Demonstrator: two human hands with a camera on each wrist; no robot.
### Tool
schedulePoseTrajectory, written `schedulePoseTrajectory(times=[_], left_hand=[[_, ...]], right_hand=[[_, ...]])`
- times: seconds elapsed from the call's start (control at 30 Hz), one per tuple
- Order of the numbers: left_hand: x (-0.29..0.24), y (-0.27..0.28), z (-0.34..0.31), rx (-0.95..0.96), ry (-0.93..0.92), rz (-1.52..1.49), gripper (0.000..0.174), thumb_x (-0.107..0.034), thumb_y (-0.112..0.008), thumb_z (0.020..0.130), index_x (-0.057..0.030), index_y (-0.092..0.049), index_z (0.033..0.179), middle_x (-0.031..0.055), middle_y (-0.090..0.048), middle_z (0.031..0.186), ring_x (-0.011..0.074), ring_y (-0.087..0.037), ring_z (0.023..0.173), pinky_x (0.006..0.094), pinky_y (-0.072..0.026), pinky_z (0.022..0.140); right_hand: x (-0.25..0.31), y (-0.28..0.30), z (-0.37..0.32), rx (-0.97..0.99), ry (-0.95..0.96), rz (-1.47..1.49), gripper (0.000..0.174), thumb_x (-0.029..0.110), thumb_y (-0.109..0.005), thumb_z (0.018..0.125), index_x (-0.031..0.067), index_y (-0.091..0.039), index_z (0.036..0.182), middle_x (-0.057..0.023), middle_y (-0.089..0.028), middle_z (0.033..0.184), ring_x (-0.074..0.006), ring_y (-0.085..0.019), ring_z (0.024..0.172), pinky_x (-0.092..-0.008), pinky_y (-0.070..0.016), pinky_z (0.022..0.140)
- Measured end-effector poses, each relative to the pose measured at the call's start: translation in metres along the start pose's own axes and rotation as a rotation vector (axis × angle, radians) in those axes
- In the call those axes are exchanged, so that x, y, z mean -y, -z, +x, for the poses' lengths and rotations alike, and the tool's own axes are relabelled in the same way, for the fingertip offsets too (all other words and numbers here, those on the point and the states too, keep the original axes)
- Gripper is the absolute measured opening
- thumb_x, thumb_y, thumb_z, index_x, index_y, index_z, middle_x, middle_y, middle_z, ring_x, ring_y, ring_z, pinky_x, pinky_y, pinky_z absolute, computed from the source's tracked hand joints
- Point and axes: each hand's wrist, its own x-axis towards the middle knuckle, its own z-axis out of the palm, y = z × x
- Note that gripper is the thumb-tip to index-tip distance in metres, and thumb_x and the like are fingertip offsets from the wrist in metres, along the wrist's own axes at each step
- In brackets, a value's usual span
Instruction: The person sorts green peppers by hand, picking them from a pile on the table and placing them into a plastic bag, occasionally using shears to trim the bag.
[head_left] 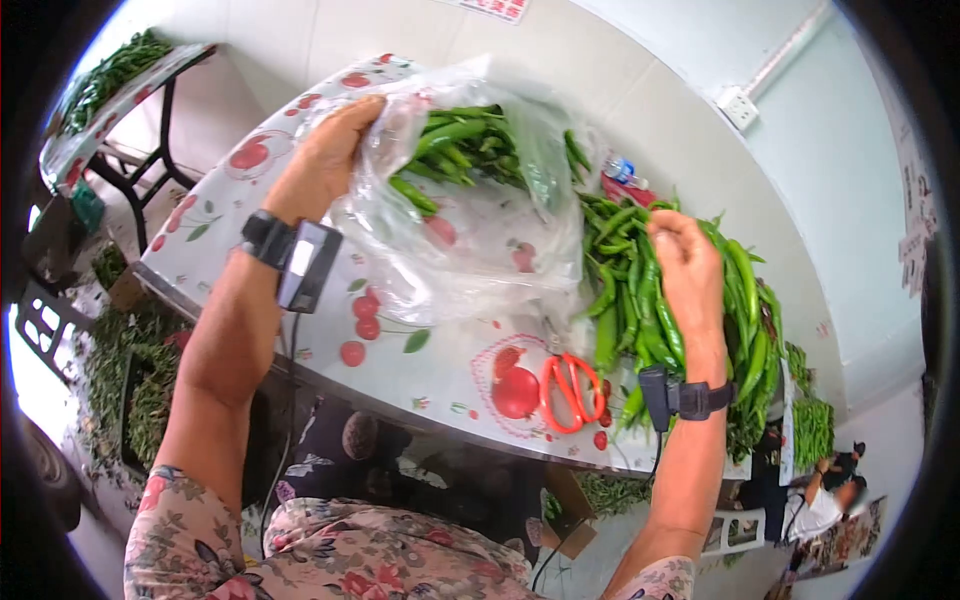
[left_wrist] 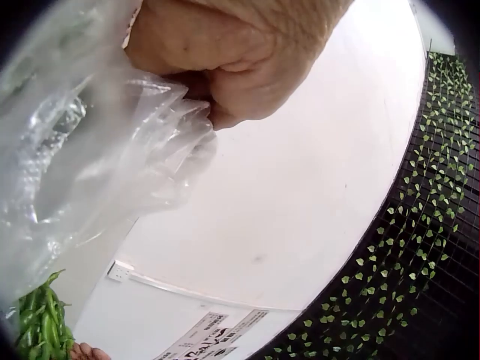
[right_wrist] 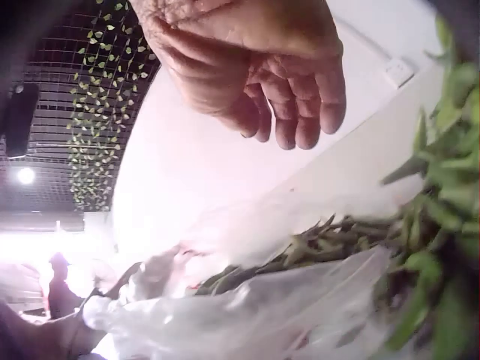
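Observation:
My left hand [head_left: 335,145] [left_wrist: 240,52] grips the edge of a clear plastic bag [head_left: 440,285] [left_wrist: 112,157] [right_wrist: 255,319], holding its mouth wide. Inside the bag lie green peppers [head_left: 465,145] [right_wrist: 322,247]. To the bag's right is a large heap of long green peppers [head_left: 625,270] [left_wrist: 45,326] [right_wrist: 454,187]. Over this heap is my right hand [head_left: 688,270] [right_wrist: 255,67], its fingers loosely bent with nothing seen in them. The bag's plastic hides part of the left fingertips.
Red-handled scissors [head_left: 572,395] lie near the front edge of the cherry-patterned table [head_left: 400,350]. A bottle [head_left: 622,170] stands behind the heap. More greens lie on another table [head_left: 185,65] at the left and on the floor. A person [head_left: 825,510] is at the far right.

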Motion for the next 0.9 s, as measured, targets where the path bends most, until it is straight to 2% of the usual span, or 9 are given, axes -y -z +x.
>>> schedulePoseTrajectory(times=[0.13, 0.17, 0.3, 0.4, 0.47, 0.6, 0.63, 0.73, 0.9], left_hand=[[-0.004, -0.001, -0.004, 0.057, -0.029, 0.046, 0.029, -0.015, -0.044, 0.096, 0.0056, -0.053, 0.115, 0.0112, -0.062, 0.104, 0.0154, -0.063, 0.085, 0.0281, -0.0571, 0.073], [-0.004, -0.003, -0.005, 0.054, -0.031, 0.059, 0.029, -0.015, -0.044, 0.096, 0.0056, -0.052, 0.115, 0.0111, -0.062, 0.104, 0.0151, -0.063, 0.085, 0.0277, -0.0571, 0.072], [-0.005, 0.004, -0.001, 0.103, -0.061, 0.107, 0.03, -0.019, -0.043, 0.097, 0.0041, -0.055, 0.111, 0.0102, -0.063, 0.102, 0.0142, -0.063, 0.088, 0.0264, -0.0546, 0.077], [-0.005, -0.001, -0.004, 0.03, -0.069, 0.137, 0.027, -0.018, -0.045, 0.096, 0.0019, -0.056, 0.11, 0.0078, -0.062, 0.1, 0.0137, -0.062, 0.084, 0.026, -0.0534, 0.075], [-0.003, -0.006, -0.005, -0.104, -0.087, 0.244, 0.022, -0.013, -0.047, 0.094, 0.0006, -0.057, 0.108, 0.0062, -0.061, 0.092, 0.013, -0.06, 0.075, 0.0271, -0.0535, 0.07], [-0.017, -0.014, -0.047, -0.024, -0.307, 1.123, 0.038, -0.034, -0.053, 0.091, 0.0003, -0.057, 0.107, 0.0058, -0.058, 0.083, 0.0126, -0.058, 0.071, 0.0245, -0.0496, 0.067], [-0.023, -0.024, -0.06, -0.018, -0.332, 1.309, 0.05, -0.043, -0.054, 0.087, 0.0012, -0.056, 0.111, 0.0106, -0.061, 0.086, 0.0173, -0.061, 0.073, 0.0294, -0.0493, 0.066], [-0.012, -0.014, -0.084, -0.106, -0.327, 1.737, 0.056, -0.038, -0.065, 0.079, 0.001, -0.053, 0.117, 0.0141, -0.062, 0.087, 0.0228, -0.06, 0.075, 0.0364, -0.0463, 0.067], [-0.016, -0.007, -0.084, 0.08, 0.085, 1.793, 0.043, -0.025, -0.061, 0.079, 0.0013, -0.053, 0.112, 0.0134, -0.064, 0.09, 0.0201, -0.061, 0.077, 0.0354, -0.0473, 0.069]], right_hand=[[0.042, -0.07, -0.006, 0.263, 0.162, 0.008, 0.033, 0.018, -0.055, 0.086, 0.001, -0.057, 0.114, -0.0191, -0.061, 0.112, -0.0322, -0.06, 0.102, -0.0364, -0.0468, 0.087], [0.053, -0.086, -0.01, 0.339, 0.061, 0.102, 0.036, 0.02, -0.054, 0.086, -0.0001, -0.056, 0.115, -0.0217, -0.06, 0.113, -0.0336, -0.059, 0.103, -0.0376, -0.0462, 0.089], [0.085, -0.126, -0.02, 0.682, 0.156, 0.064, 0.035, 0.021, -0.054, 0.086, -0.0017, -0.05, 0.112, -0.0284, -0.059, 0.101, -0.0409, -0.057, 0.097, -0.0435, -0.0472, 0.081], [0.098, -0.147, -0.041, 0.754, 0.364, 0.128, 0.033, 0.016, -0.055, 0.084, -0.0023, -0.047, 0.111, -0.0269, -0.058, 0.099, -0.0421, -0.057, 0.093, -0.0456, -0.0469, 0.078], [0.105, -0.146, -0.048, 0.75, 0.412, 0.143, 0.036, 0.012, -0.056, 0.082, -0.0027, -0.046, 0.114, -0.0255, -0.057, 0.1, -0.0413, -0.057, 0.092, -0.0455, -0.0474, 0.077], [0.105, -0.144, -0.054, 0.684, 0.398, 0.181, 0.048, 0.01, -0.055, 0.082, -0.003, -0.039, 0.126, -0.0245, -0.049, 0.123, -0.0406, -0.052, 0.107, -0.0446, -0.0437, 0.089], [0.104, -0.145, -0.054, 0.635, 0.439, 0.191, 0.049, 0.009, -0.055, 0.081, -0.0024, -0.04, 0.126, -0.0237, -0.05, 0.118, -0.0406, -0.054, 0.1, -0.0448, -0.0454, 0.085], [0.11, -0.152, -0.056, 0.537, 0.506, 0.21, 0.049, 0.007, -0.056, 0.079, -0.0011, -0.041, 0.125, -0.0217, -0.051, 0.11, -0.0405, -0.058, 0.087, -0.045, -0.0489, 0.075], [0.115, -0.159, -0.065, 0.525, 0.498, 0.204, 0.05, 0.007, -0.056, 0.078, 0.0001, -0.041, 0.125, -0.0202, -0.052, 0.105, -0.039, -0.058, 0.089, -0.0437, -0.049, 0.076]])
